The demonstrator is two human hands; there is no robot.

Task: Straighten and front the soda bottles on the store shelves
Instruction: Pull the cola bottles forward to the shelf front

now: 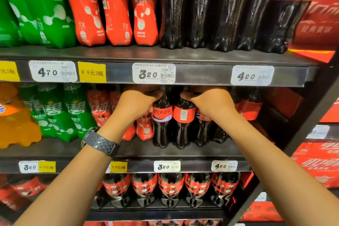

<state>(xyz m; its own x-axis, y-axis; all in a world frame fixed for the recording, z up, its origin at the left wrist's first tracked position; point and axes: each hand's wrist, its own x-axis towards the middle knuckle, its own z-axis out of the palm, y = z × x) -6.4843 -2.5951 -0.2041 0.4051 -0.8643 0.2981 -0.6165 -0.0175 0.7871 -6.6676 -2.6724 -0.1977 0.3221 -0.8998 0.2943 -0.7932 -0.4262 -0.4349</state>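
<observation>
On the middle shelf [183, 150] stand dark cola bottles with red labels. My left hand [136, 103] grips the neck of the left cola bottle [162, 123], whose logo faces out. My right hand [209, 102] grips the neck of the neighbouring cola bottle [183, 126], whose barcode faces out. Both bottles stand upright near the shelf's front edge, side by side and touching. The fingertips and bottle caps are hidden under the upper shelf rail. More cola bottles [203, 130] stand behind and to the right.
Red sleeved bottles [145, 126], green bottles [60, 115] and an orange bottle [16, 121] fill the shelf's left side. The upper shelf rail [154, 73] with price tags hangs just above my hands. Cola bottles line the shelves above and below. Red cartons [319, 159] stack at right.
</observation>
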